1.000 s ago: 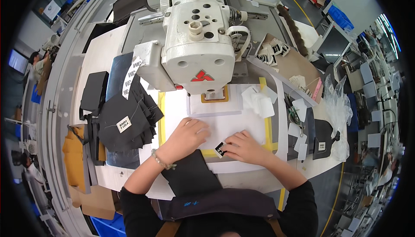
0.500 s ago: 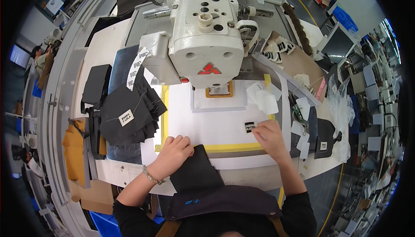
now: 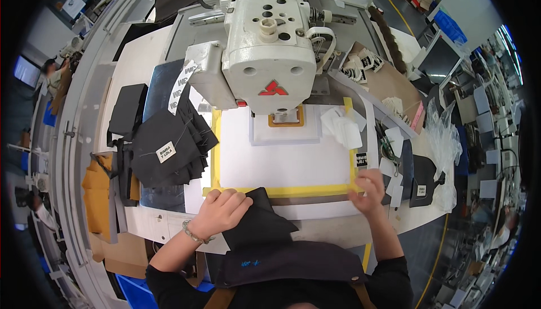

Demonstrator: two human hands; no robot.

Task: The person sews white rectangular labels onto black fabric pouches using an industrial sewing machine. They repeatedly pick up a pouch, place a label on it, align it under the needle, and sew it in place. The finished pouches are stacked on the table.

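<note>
At lower centre of the frame, the left hand has its fingers clamped on the black fabric piece's upper left edge, probably steadying it at the tabletop's near edge. The small black label lies right of centre by the yellow tape, perhaps for easy reach. Below it, the right hand is raised, fingers bent, apart, seemingly empty

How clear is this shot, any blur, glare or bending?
Head view: the right hand looks slightly blurred, while the sewing machine appears sharp; head view: straight edges bow near the black rim, where lights at right shine brightly.
</note>
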